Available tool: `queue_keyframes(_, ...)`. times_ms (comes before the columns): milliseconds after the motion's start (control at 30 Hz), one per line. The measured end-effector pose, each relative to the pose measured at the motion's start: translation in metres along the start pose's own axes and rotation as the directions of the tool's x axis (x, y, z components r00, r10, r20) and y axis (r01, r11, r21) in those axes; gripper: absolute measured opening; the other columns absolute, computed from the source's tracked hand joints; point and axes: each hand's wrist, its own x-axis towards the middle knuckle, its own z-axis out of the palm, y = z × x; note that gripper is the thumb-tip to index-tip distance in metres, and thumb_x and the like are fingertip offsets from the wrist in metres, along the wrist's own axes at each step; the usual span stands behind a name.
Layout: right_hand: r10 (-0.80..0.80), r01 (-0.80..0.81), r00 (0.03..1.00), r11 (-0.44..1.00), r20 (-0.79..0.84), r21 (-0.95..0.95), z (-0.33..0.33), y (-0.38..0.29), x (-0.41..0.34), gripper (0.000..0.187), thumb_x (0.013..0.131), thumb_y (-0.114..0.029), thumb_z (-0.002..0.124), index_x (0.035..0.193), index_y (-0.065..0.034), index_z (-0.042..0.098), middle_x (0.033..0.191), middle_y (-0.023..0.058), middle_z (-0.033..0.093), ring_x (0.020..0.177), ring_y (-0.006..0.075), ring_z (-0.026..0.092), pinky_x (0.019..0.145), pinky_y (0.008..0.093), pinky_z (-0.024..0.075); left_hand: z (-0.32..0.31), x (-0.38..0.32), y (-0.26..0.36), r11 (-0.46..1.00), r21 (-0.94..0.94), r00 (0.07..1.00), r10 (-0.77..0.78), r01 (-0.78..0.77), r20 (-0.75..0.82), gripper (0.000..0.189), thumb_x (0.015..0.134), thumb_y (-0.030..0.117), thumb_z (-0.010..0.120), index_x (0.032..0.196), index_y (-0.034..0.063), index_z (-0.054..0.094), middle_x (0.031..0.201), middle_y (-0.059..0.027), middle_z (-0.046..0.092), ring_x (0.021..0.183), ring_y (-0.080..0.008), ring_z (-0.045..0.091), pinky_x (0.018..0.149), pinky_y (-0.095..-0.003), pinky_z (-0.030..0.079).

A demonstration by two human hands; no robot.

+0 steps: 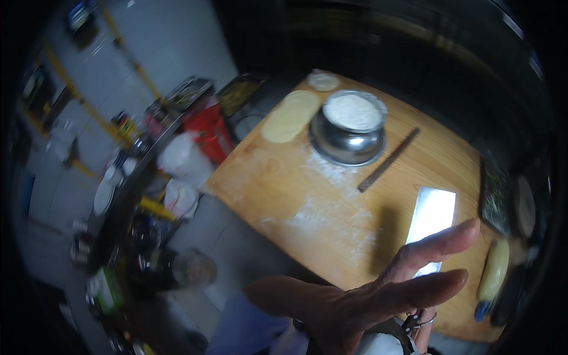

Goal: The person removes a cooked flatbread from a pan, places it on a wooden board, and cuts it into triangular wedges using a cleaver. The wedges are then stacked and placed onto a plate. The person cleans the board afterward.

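Note:
My left hand (368, 297) is raised close to the camera, fingers spread, holding nothing visible. Beyond it, my right hand (426, 330) is partly hidden and grips the dark riveted handle of a knife with a broad metal blade (432, 213). The blade shines brightly over the near right part of a wooden board (248, 186). White flour (315, 217) dusts the board's middle. A flat oval sheet of dough (290, 116) lies at the far left. Beside it, a bowl of white flour (353, 112) rests on a metal bowl (348, 144). A thin dark stick (388, 159) lies to their right.
A small pale round item (323, 81) sits at the board's far corner. Along the right edge are a plastic-covered tray of greens (495, 195) and a long pale object (495, 270). Left of the board stand a red bag (211, 133), white plastic bags (184, 157) and stacked dishes (104, 195).

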Motion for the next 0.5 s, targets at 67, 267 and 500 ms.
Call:
queue_keyframes(67,0.012,-0.010,0.997,1.000,0.076,-0.024,0.004,-0.001,0.014,0.014,0.076,-0.007,0.052,0.083,0.0043,0.051,0.050,0.0102,0.050,0.032,0.0165,0.046,0.030,0.0277,0.0415,0.004,-0.003,0.002,0.981,0.084,0.982,0.182,-0.178,-0.054,0.091,0.073,0.061,0.061,0.134,-0.0004,0.032,0.135,-0.0316,0.027,0.126,-0.0417,0.028,0.101,-0.0462,0.030)
queue_keyframes(267,0.097,-0.061,0.931,0.992,0.351,-0.113,0.042,-0.003,0.056,0.017,0.077,-0.007,0.053,0.089,0.0042,0.050,0.049,0.0099,0.050,0.031,0.0152,0.046,0.028,0.0245,0.0413,-0.028,-0.018,0.083,0.768,0.530,0.933,0.302,-0.360,0.197,0.110,0.062,0.064,0.069,0.136,-0.0038,0.025,0.139,-0.0291,0.019,0.132,-0.0396,0.017,0.103,-0.0451,0.024)
queue_keyframes(500,0.197,-0.126,0.707,0.980,0.679,-0.154,0.077,0.045,0.118,0.015,0.076,-0.009,0.054,0.086,0.0022,0.050,0.052,0.0079,0.050,0.031,0.0132,0.045,0.028,0.0243,0.0406,0.009,-0.064,0.195,0.613,0.776,0.959,0.281,-0.147,-0.040,0.103,0.066,0.067,0.061,0.137,0.0016,0.025,0.137,-0.0231,0.025,0.129,-0.0348,0.021,0.101,-0.0448,0.022)
